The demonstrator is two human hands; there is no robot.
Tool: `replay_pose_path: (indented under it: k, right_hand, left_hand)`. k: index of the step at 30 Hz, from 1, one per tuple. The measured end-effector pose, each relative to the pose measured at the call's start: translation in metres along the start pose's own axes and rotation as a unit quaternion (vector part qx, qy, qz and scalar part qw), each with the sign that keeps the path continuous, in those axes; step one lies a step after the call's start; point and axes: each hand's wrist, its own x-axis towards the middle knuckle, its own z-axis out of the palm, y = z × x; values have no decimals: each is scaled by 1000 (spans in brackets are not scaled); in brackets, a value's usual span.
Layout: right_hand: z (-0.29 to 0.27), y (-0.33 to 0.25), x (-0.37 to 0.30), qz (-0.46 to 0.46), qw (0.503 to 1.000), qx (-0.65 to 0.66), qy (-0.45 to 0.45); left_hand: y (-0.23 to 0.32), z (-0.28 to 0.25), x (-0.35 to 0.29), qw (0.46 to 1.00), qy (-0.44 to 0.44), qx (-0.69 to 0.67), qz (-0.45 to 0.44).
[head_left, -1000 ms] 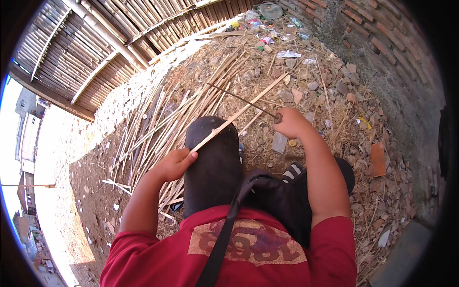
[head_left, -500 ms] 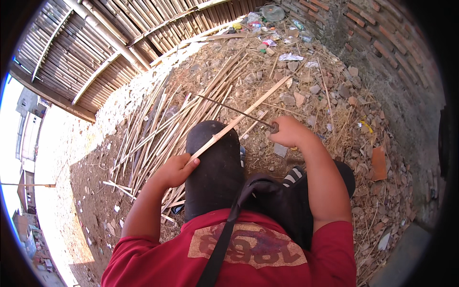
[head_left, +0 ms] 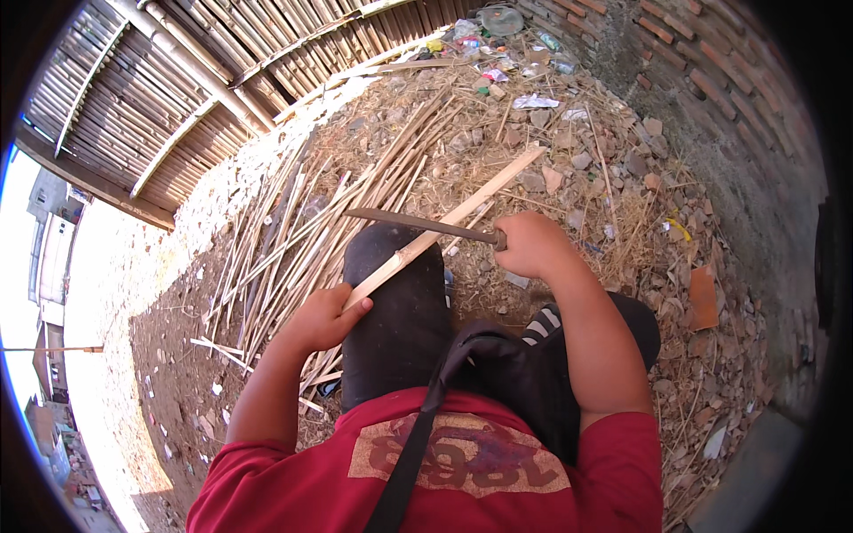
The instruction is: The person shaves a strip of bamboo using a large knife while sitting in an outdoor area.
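Rubble-strewn brown ground [head_left: 182, 355] is stretching between a slatted bamboo wall [head_left: 147, 120] and a red-brick wall [head_left: 724, 111]. The left hand [head_left: 322, 318] is clamping the lower end of a pale, flat bamboo strip [head_left: 489, 191], which is slanting across the black-trousered left knee [head_left: 391, 329]. The right hand [head_left: 530, 246] is closing round the handle of a long, dark metal knife [head_left: 400, 218], its blade crossing the strip. Thin, pale sticks [head_left: 378, 184] are lying piled beyond.

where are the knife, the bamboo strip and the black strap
Knife [head_left: 422, 223], head view: middle of the blade.
Bamboo strip [head_left: 487, 194], head view: its upper part.
Black strap [head_left: 410, 453], head view: its lower stretch.
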Motion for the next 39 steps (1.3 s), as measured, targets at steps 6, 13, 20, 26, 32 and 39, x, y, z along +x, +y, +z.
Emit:
replay_pose_path:
  k: [6,13,20,26,32,39]
  right_hand:
    - [11,59,18,88,985,143,37]
    - [0,15,4,-18,999,20,-42]
    - [19,74,21,94,986,115,75]
    - [6,8,6,23,998,59,-15]
    - [6,73,13,136,976,151,83]
    - [-5,5,1,-29,999,0,-14]
  left_hand:
    - [12,-13,8,1000,-17,0,8]
    - [10,-7,3,1000,-9,1,-7]
    - [11,-12,3,1000,-2,13,-3]
    - [12,-6,1,1000,4,28,-7]
    - [17,-9,3,998,16,68,5]
    - [4,9,0,997,49,55,7]
